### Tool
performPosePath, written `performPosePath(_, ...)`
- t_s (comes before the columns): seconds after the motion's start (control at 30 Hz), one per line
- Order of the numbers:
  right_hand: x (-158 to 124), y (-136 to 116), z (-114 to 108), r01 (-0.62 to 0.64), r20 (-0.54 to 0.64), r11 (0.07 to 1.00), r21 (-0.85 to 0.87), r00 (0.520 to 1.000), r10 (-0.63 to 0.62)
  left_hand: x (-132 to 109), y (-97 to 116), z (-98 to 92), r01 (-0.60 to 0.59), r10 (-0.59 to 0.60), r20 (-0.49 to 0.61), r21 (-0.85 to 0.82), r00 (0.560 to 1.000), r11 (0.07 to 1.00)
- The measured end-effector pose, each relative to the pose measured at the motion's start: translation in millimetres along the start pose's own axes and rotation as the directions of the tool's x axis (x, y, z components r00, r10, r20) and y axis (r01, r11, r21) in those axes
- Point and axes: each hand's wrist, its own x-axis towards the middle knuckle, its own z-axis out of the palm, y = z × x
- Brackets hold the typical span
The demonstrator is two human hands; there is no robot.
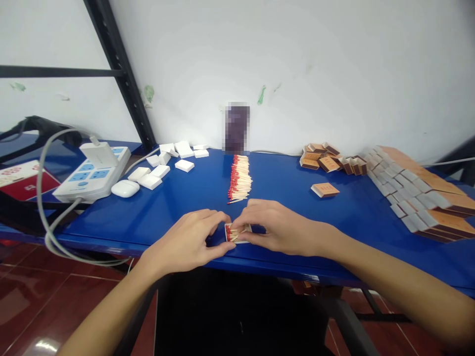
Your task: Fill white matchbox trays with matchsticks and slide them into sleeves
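A small white matchbox tray (237, 241) with red-headed matches (233, 233) in it lies near the front edge of the blue table. My left hand (198, 237) grips the tray's left end between thumb and forefinger. The fingers of my right hand (269, 225) are closed over the tray's right side, on the matches, and hide part of them. Just beyond my hands, a long row of loose matches (240, 180) stretches toward the wall, heads to the left.
White trays (184, 165) lie at the back left, near a white earphone case (125, 188) and a power strip (91, 173). Orange matchbox sleeves (325, 190) sit at the right, beside stacked matchboxes (419, 193). A blurred dark upright object (237, 128) leans at the wall.
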Motion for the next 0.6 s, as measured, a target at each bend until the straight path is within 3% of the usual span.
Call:
performPosePath(0.3,-6.7,0.9,-6.5,0.013,0.055,1.0,0.0,0.998,-0.013,-0.9,0.4,-0.5,0.019,-0.019,0.003,-0.007,1.0,1.0)
performPosePath(0.6,-7.8,-1.0,-1.9,0.018,0.028,0.999,-0.028,0.999,-0.017,-0.5,-0.3,0.7,0.01,-0.01,0.001,0.006,1.0,1.0)
